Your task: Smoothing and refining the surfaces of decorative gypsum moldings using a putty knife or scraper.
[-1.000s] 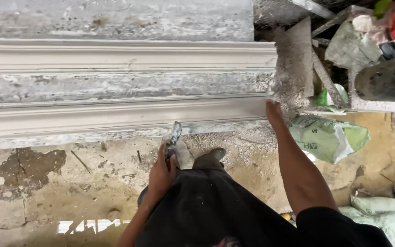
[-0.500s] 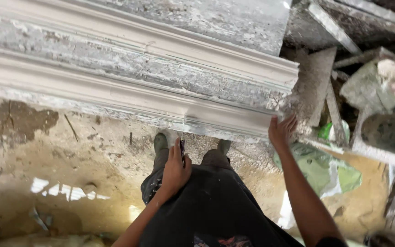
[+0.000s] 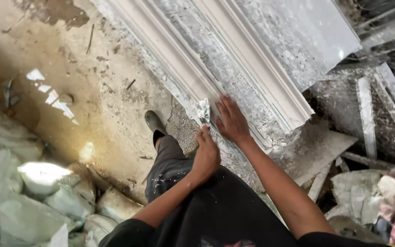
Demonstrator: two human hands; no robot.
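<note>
A small putty knife (image 3: 203, 111) sits just left of the frame's centre, its short blade caked in pale grey plaster and its handle hidden inside the left hand (image 3: 206, 154), whose fingers are curled shut around it. The blade tip rests against the near edge of a long white plaster moulding (image 3: 257, 68) — a stepped cornice profile, smooth on its raised ribs and rough, grey-speckled in the flat channel between them. The right hand (image 3: 231, 121) lies flat on that channel just beside the blade, fingers slightly spread and pressed to the surface. The moulding runs diagonally from the upper left of the frame down to a broken end at the right of centre. Below it is a muddy, wet earthen floor (image 3: 92, 91) with a shining puddle at left, filled grey sacks (image 3: 33, 192) in the lower left, and plaster scraps and rubble (image 3: 366, 151) at right. One dark boot (image 3: 154, 122) stands on the ground. The knife's long axis points up the frame, tilted slightly left, blade away from the person.
</note>
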